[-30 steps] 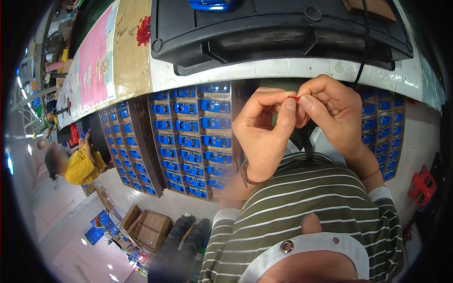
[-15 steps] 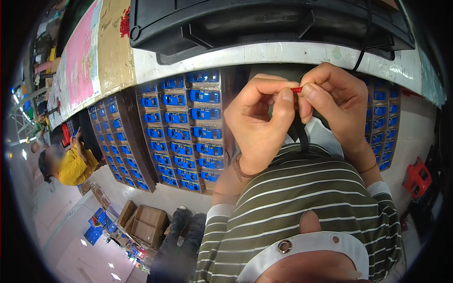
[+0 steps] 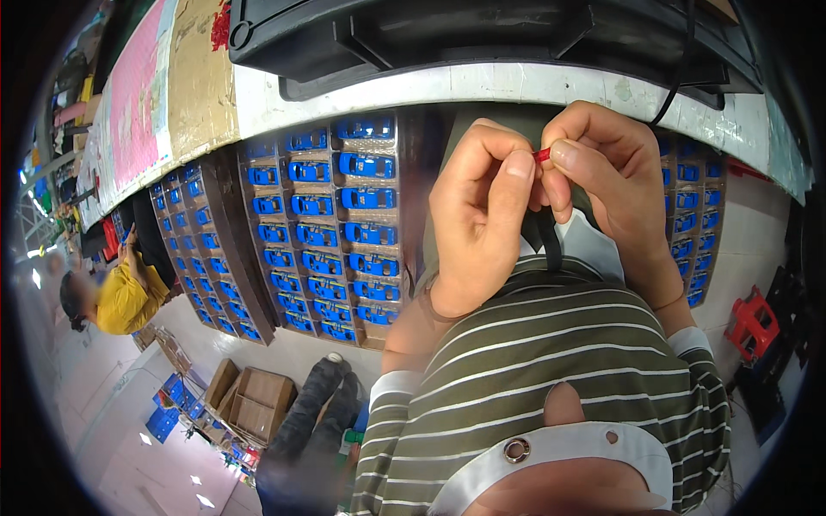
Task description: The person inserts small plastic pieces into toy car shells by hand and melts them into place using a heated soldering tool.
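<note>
A small red piece [image 3: 542, 156], too small to make out its exact kind, is pinched between my two hands in front of my chest. My left hand [image 3: 483, 206] has its thumb and forefinger closed on one end of it. On the other end, the thumb and forefinger of my right hand [image 3: 607, 168] are closed as well. My fingertips hide most of the piece. Both hands are held just off the near edge of the white table [image 3: 465, 83].
A large black plastic tray [image 3: 482, 43] stands on the table, with a dark cable [image 3: 686, 64] over it. Small red pieces [image 3: 221, 27] lie at its left. Divided trays of blue toy car bodies [image 3: 367, 199] sit below the edge. A person in yellow [image 3: 129, 297] and a red stool [image 3: 752, 324] are farther off.
My hands still pinch the red piece and have shifted only slightly. The left fingers have turned a little, and the whole view has tilted a bit.
</note>
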The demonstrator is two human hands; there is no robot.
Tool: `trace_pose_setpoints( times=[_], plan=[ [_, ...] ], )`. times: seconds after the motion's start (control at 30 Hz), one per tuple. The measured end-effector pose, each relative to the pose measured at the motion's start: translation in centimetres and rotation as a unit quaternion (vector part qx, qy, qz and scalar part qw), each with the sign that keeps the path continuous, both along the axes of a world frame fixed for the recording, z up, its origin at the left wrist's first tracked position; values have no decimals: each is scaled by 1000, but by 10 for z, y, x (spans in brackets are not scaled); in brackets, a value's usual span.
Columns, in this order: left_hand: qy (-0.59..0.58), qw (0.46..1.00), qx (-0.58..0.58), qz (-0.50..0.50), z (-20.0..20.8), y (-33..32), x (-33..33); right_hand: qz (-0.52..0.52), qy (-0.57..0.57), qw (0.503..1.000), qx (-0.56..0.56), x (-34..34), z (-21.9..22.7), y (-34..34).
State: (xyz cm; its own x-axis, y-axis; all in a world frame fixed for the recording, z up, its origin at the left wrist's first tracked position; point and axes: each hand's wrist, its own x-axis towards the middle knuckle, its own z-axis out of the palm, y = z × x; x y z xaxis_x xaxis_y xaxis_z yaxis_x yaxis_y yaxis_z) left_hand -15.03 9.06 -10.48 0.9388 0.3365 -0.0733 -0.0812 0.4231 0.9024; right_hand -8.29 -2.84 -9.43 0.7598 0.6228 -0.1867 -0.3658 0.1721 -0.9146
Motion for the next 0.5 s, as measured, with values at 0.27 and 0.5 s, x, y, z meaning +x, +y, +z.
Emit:
trace_pose_setpoints(
  times=[0.27, 0.5],
  plan=[
    [-53, 982, 180, 34, -8, 1, -2, -28, -60, 997, -40, -10, 1, 10],
    [-63, 971, 218, 75, -16, -1, -2, -44, -121, 988, -83, -12, -3, 12]
  ],
)
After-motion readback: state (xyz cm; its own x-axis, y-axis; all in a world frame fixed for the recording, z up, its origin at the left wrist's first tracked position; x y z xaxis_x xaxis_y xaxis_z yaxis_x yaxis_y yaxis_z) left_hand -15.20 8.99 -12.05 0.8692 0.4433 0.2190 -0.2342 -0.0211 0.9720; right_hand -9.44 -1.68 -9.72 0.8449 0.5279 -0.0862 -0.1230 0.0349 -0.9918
